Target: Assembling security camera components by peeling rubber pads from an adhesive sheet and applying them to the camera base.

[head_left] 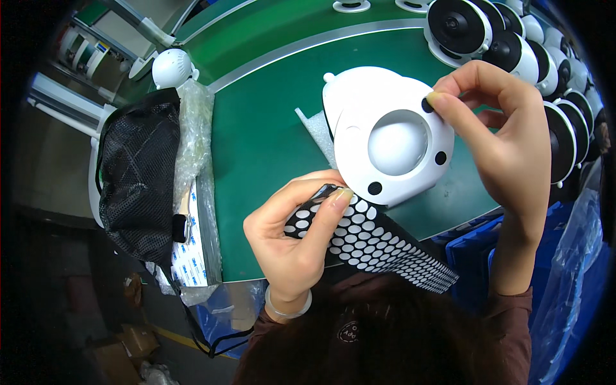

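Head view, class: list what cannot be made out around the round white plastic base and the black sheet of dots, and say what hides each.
- Round white plastic base: its far side faces away in the head view.
- Black sheet of dots: near end hidden by the person's dark hair.
- Small black pad: partly covered by the right hand fingertip.
- Left hand: palm side hidden.

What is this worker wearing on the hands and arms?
Both hands are bare, without gloves. The left hand has a pale, translucent bangle round the wrist. The right hand shows no jewellery; its forearm ends in a dark reddish-brown sleeve. The fingernails are fairly long.
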Demonstrator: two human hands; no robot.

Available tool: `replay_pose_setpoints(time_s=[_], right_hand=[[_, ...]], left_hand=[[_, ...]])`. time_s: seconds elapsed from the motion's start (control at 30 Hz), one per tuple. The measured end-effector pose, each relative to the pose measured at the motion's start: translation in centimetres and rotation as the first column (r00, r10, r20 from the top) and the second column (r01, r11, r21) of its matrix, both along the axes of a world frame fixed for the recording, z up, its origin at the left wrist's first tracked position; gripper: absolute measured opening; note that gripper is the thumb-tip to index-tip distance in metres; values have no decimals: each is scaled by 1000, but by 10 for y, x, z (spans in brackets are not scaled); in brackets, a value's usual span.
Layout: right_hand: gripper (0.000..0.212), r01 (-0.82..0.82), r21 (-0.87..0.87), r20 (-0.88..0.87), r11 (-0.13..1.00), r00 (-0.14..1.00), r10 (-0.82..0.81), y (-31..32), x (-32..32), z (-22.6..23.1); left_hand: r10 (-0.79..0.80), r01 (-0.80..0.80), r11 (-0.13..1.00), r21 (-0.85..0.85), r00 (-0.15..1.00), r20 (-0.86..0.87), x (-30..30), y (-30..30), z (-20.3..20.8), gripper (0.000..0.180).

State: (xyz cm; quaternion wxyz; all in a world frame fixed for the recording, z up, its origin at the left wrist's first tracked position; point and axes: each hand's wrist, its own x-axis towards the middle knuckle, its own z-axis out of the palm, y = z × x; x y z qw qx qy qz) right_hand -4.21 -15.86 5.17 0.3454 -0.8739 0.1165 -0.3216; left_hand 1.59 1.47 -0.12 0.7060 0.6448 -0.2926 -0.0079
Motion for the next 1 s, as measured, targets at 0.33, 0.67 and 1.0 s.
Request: replay_pose_setpoints(time_s=[0.33,0.67,1.0], right_hand=[[14,-72,242,311,968,950,-7,5,-15,-9],[11,-397,395,23,829,906,423,49,-44,-45],[13,-249,245,252,937,950,186,62,-37,-53]], left_hand=[[-12,12,1000,3,1000,-9,-4,13,1,6],[-493,312,819,-481,812,-313,-4,29,0,30],[147,-137,950,-280,989,14,-30,3,-6,16]])
